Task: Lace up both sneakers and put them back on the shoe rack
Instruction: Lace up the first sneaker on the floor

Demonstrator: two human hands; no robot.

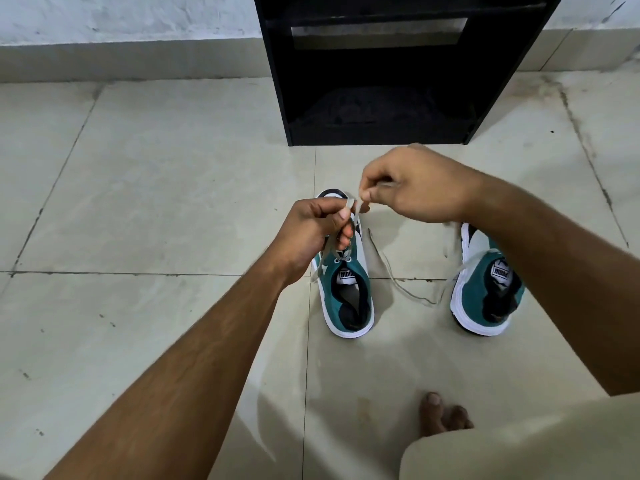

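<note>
Sneakers [348, 289] sit on tiled floor [156, 202] before black rack [377, 98].

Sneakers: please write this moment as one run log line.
left hand: grips lace | right hand: grips lace | left sneaker: being laced | right sneaker: floor | rack: no sneakers

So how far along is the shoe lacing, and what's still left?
Roughly midway. The left sneaker looks laced through its eyelets, and both hands, left and right, are pinching its lace ends above it, apparently tying. The right sneaker still has a loose lace trailing on the floor. Both sneakers stand in front of the black shoe rack, not on it.
</note>
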